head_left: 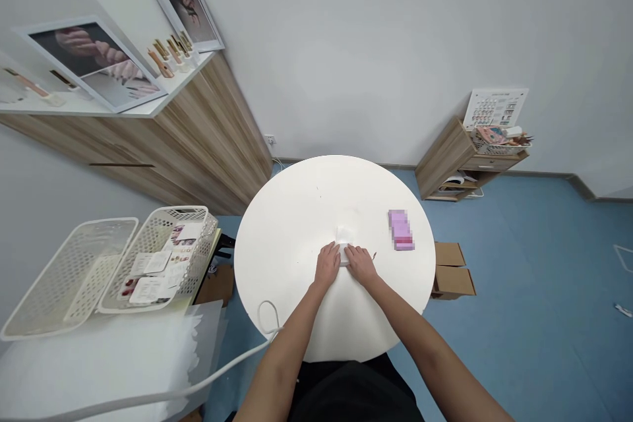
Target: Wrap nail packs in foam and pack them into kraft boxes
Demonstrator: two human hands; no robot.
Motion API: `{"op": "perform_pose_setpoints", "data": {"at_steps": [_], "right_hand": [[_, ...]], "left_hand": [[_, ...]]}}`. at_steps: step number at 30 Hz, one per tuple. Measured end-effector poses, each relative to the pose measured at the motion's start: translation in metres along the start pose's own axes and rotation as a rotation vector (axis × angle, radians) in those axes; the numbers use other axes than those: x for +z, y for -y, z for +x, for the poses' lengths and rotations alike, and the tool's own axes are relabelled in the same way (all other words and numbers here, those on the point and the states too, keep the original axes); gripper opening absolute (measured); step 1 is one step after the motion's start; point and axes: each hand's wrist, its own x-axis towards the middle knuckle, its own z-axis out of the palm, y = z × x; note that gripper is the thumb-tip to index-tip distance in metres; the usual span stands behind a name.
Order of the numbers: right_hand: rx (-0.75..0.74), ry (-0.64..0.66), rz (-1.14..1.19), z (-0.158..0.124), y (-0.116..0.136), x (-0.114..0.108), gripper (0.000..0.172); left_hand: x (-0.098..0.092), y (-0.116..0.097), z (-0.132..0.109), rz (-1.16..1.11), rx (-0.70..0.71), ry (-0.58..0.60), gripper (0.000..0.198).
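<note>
On the round white table (pixel 297 224) a small white folded thing (pixel 345 235), perhaps a wipe or cloth, lies in the middle. My left hand (pixel 327 264) and my right hand (pixel 361 262) rest side by side on its near edge, fingers curled down onto it. A pink and purple flat pack (pixel 400 229), blurred, lies on the table to the right of my right hand, a short way off.
Two white perforated baskets (pixel 74 270) stand at the left, one holding cards. A white cable (pixel 267 320) loops by the table's near left edge. A wooden cabinet (pixel 198 132) with framed pictures stands behind. Cardboard boxes (pixel 452 270) lie on the blue floor. A small wooden shelf unit (pixel 465 158) is by the wall.
</note>
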Motion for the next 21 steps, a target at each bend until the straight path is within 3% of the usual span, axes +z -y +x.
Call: {"op": "perform_pose_setpoints", "data": {"at_steps": [6, 10, 14, 21], "right_hand": [[0.127, 0.112, 0.344, 0.04, -0.02, -0.037, 0.022], [0.304, 0.167, 0.557, 0.059, -0.029, -0.041, 0.031], [0.442, 0.051, 0.652, 0.057, -0.036, -0.024, 0.026], [0.411, -0.313, 0.387, 0.04, -0.046, -0.003, 0.027]], "left_hand": [[-0.008, -0.017, -0.012, -0.059, -0.058, -0.133, 0.047], [-0.001, -0.026, -0.015, -0.024, -0.003, -0.049, 0.052], [0.01, -0.026, -0.014, 0.065, 0.08, 0.086, 0.055], [0.019, -0.025, -0.011, 0.168, 0.138, 0.137, 0.06]]}}
